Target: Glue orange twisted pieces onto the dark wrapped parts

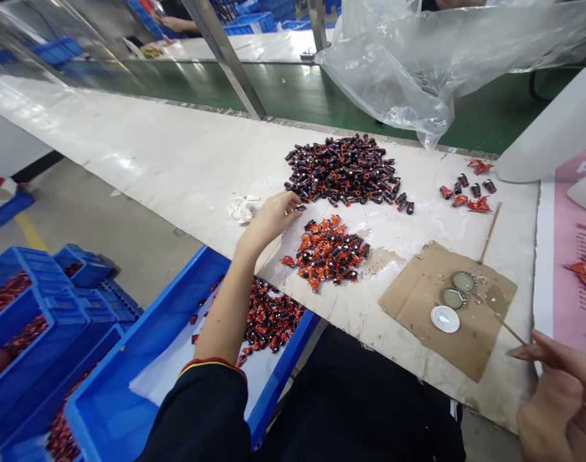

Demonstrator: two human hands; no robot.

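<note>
My left hand (276, 217) is at the front left edge of a heap of dark hollow caps (343, 170) with orange rims. Thumb and fingers pinch one small dark cap (300, 208). Just below it lies a smaller pile of orange-and-black pieces (332, 250). At the lower right, my right hand (560, 391) is closed around a thin wooden stick (513, 330). The stick's far tip reaches over a stained cardboard sheet (418, 301). Two bottle caps of cloudy liquid (454, 297) and a white round lid (445, 319) sit on that sheet.
Below the bench edge, a blue bin (153, 346) holds many orange-and-black pieces. More blue crates (56, 321) stand at left. A second stick (490, 232), loose pieces (475, 190) and a white container (552, 128) are at right. Clear plastic (393, 70) hangs behind; a person's arm (180, 24) shows beyond.
</note>
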